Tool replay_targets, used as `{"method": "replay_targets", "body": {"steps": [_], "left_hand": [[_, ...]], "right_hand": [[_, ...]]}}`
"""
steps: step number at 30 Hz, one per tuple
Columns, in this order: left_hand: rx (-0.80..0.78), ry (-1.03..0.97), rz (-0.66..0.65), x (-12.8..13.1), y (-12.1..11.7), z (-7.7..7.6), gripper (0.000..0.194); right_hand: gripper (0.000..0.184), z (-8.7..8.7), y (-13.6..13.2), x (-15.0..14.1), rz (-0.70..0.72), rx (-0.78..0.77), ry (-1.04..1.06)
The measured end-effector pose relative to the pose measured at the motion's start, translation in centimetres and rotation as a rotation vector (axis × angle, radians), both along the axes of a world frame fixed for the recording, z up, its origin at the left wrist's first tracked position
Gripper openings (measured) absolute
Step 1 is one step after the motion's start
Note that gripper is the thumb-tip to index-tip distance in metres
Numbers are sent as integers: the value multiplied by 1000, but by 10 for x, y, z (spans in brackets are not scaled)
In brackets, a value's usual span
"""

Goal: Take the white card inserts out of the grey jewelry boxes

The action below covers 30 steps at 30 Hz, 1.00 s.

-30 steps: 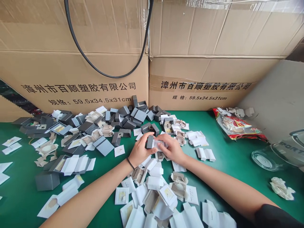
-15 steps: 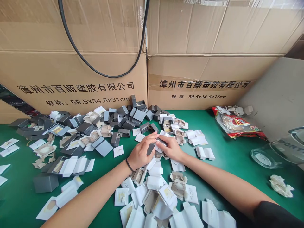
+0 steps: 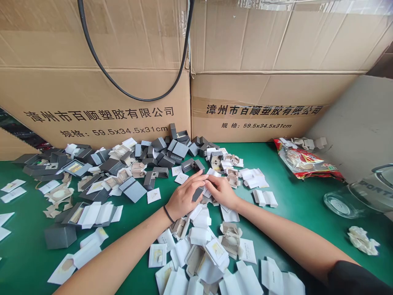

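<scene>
A small dark grey box (image 3: 197,194) is mostly covered by my hands in the middle of the table. My left hand (image 3: 185,196) is closed around it, with the fingers over its top. My right hand (image 3: 222,190) meets the left at the fingertips, its fingers bent against the far right of the same box. How much of the box lies under the right fingers is hidden. White folded card inserts (image 3: 201,217) lie just below my hands. Behind them sits an open dark box (image 3: 192,164).
A heap of dark grey boxes (image 3: 166,162) and torn card spreads left and back. More white inserts (image 3: 215,252) lie in front. At right are a red snack bag (image 3: 307,159), a glass jug (image 3: 344,205) and crumpled paper (image 3: 364,241). Large cartons (image 3: 123,90) stand behind; a black cable (image 3: 138,98) hangs there.
My right fingers have shifted slightly over the box and its dark top edge between the hands is now covered. The left fingers reach a little further forward. The surroundings are unchanged.
</scene>
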<state>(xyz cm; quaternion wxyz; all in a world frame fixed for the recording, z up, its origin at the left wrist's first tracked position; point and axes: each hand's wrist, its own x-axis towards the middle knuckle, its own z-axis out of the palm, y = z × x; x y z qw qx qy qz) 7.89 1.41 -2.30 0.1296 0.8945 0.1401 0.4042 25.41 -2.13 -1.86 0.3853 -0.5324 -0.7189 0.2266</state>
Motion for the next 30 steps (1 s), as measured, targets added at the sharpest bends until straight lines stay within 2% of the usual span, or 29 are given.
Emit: {"method": "replay_targets", "body": {"steps": [4,8,13,19,30], "left_hand": [[-6,13,16,0,-1,0,40],[-14,15,62,0,-2,0,37],[-20,-78,154,-1,-2,-1,34],[-13,-83,172,-1,-1,-1,34],[-26,-22,226,-1,-2,-2,32]], "right_hand": [[30,1,-1,-2,-55,29,-78],[30,3,-2,-4,-53,4,-35],[39,3,-1,-4,23,-7,-14],[49,0,1,-3,83,27,-25],[41,-1,0,-2,22,3,-56]]}}
